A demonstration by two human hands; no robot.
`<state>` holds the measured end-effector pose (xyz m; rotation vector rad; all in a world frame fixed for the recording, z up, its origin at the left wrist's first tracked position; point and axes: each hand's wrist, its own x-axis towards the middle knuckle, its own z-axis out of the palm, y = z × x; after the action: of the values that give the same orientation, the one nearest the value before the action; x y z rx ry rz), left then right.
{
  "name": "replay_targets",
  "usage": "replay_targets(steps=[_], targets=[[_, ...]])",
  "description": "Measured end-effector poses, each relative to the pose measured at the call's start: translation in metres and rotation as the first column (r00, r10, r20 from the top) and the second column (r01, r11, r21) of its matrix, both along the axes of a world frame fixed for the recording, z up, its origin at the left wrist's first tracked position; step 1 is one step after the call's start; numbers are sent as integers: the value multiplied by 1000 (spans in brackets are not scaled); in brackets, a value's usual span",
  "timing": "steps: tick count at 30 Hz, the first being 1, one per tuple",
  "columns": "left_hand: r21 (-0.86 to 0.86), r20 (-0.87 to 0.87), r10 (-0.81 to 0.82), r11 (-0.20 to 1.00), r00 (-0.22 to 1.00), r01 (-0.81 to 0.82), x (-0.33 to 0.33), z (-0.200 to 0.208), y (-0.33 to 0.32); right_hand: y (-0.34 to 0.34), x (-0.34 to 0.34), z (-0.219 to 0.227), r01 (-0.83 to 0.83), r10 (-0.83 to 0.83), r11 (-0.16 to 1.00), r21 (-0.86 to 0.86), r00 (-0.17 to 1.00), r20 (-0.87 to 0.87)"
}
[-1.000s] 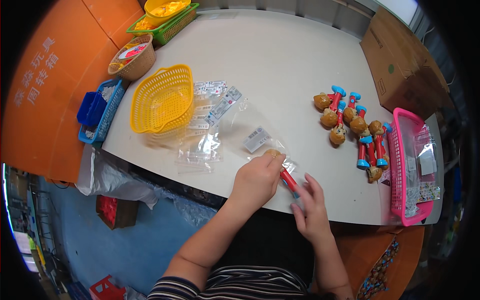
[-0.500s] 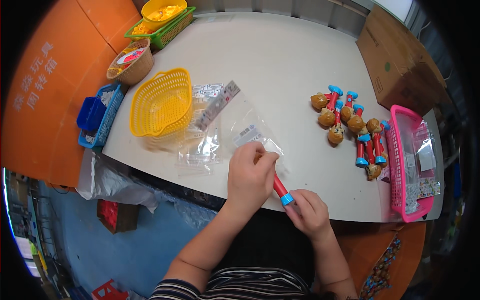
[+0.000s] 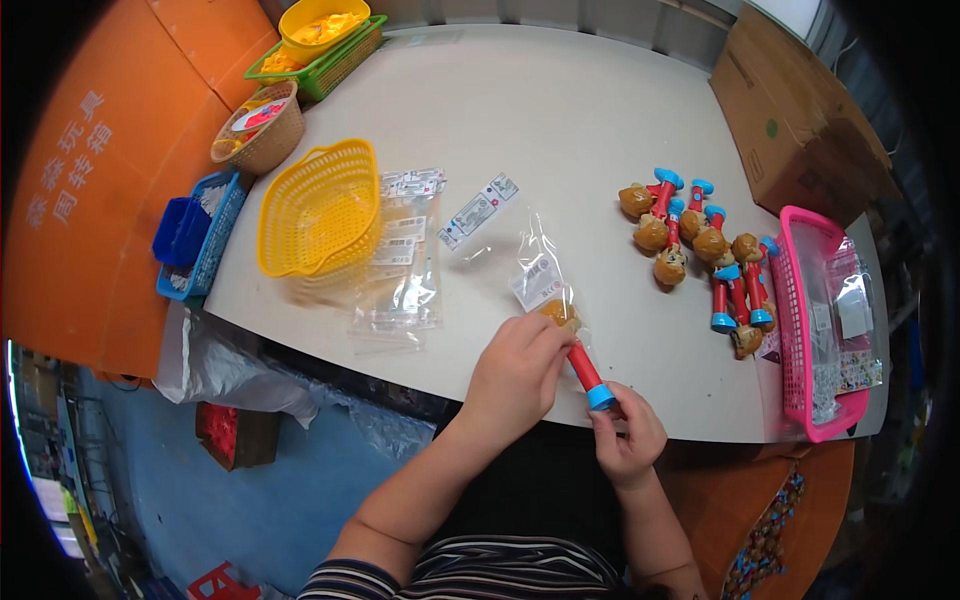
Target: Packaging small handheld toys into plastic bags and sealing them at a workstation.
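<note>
Presently, the left hand (image 3: 520, 368) pinches the red-bodied figurine (image 3: 584, 368) beneath its head, the right hand (image 3: 630, 438) its blue base, above the near part of the surface (image 3: 560, 120). Probably light, rigid, slick: grip by the shaft. The clear bag (image 3: 541, 240) looks limp.

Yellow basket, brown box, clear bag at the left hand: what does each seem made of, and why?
Yellow basket: probably moulded plastic, smooth-looking; regular perforated walls.
Brown box: likely cardboard, matt; papery faces, folded edges.
Clear bag: apparently thin plastic film, shiny; it glints and the tabletop shows through.
</note>
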<state>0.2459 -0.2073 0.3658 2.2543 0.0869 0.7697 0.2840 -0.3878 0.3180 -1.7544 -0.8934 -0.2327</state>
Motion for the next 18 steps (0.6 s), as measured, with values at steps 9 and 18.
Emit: replay_targets(steps=[9, 18], targets=[[3, 7, -84, 996, 996, 84, 6, 7, 10, -7, -4, -5, -52, 199, 968, 244, 751, -630], [-71, 14, -210, 975, 978, 211, 4, 5, -12, 5, 2, -6, 239, 496, 756, 609, 398, -772]])
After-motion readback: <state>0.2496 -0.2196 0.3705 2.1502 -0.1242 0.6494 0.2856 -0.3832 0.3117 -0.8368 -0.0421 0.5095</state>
